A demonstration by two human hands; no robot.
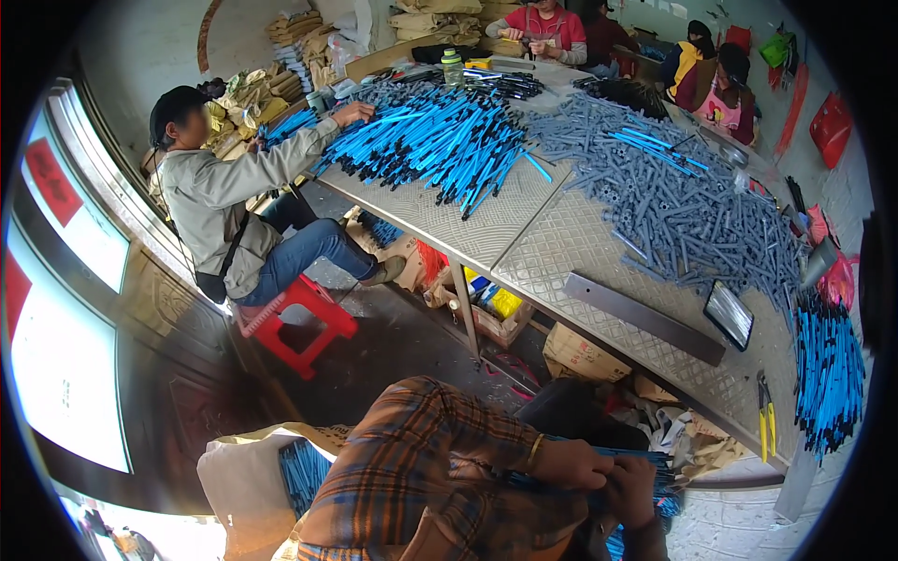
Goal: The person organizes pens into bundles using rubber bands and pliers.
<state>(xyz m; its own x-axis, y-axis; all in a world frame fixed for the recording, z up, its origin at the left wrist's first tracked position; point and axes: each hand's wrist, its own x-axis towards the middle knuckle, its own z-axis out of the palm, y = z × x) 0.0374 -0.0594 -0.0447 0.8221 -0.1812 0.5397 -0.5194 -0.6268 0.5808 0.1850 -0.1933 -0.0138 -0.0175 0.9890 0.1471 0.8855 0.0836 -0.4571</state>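
Low at the front, my left hand [569, 465], in a plaid sleeve with a yellow band at the wrist, has its fingers curled. My right hand [632, 488] meets it fingertip to fingertip, also closed. What they pinch between them is hidden by the fingers. Thin blue rods [662, 475] lie just beneath and behind both hands, partly covered by my left forearm. Beside my left arm stands an open sack [241, 486] with more blue rods [304, 472] inside.
The table [458, 229] bears piles of blue-and-black rods [435, 140] and grey plastic parts [697, 215], a metal bar [645, 318], a phone [729, 315] and yellow-handled pliers [767, 421]. A co-worker [220, 178] sits left on a red stool [299, 323]; others work at the back.
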